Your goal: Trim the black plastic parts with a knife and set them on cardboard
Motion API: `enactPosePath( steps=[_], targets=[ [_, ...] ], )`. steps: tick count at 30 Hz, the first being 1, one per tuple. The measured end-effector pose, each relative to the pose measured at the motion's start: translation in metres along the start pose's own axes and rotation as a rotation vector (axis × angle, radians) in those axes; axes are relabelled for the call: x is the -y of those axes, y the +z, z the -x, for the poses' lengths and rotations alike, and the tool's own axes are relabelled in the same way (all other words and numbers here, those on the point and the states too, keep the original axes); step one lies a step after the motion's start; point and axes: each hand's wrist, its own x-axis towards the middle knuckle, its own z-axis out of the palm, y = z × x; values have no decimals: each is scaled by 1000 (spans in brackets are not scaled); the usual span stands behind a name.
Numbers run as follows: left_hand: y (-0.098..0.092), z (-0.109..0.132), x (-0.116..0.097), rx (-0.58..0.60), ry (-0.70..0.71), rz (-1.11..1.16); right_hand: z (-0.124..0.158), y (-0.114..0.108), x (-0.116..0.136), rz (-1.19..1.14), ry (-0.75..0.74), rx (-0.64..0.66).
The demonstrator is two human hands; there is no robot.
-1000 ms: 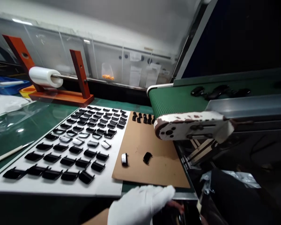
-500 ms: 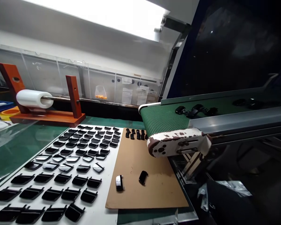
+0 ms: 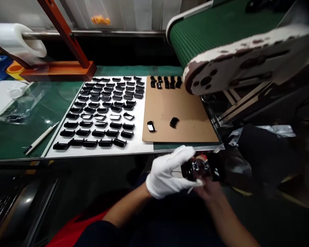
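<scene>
Below the table's front edge, my left hand (image 3: 167, 171) in a white glove curves around several glossy black plastic pieces (image 3: 193, 168), thumb on one side and fingers on the other. My bare right hand (image 3: 208, 187) holds the same pieces from the right; its fingers are blurred and partly hidden. Two similar black pieces, one at left (image 3: 151, 126) and one at right (image 3: 174, 122), lie on a brown cardboard sheet (image 3: 180, 106). More small black pieces (image 3: 166, 82) stand in rows at its far edge. Rows of wider black pieces (image 3: 100, 124) cover the white sheet (image 3: 141, 147) at left.
A green conveyor belt (image 3: 208, 37) with a chipped white end bracket (image 3: 237, 58) overhangs the cardboard's far right. At left are a wooden stand (image 3: 61, 70) with a roll of clear film (image 3: 18, 39), a white pen-like tool (image 3: 41, 138) and a yellow container (image 3: 15, 70).
The view has tilted down and moved, so the table sits higher in the picture. Both hands have come into view with black pieces between them. The two pieces on the cardboard stay put.
</scene>
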Motion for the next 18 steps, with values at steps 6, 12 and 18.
enactPosePath(
  steps=[6, 12, 18],
  targets=[
    [-35, -43, -6, 591, -106, -67, 3, -11, 35, 0, -122, 2],
    [-28, -79, -9, 939, -108, -265, 17, -17, 28, 128, -175, -62],
    [-3, -97, 17, 985, -60, -342, 15, -39, 21, 142, -172, -153]
  ],
)
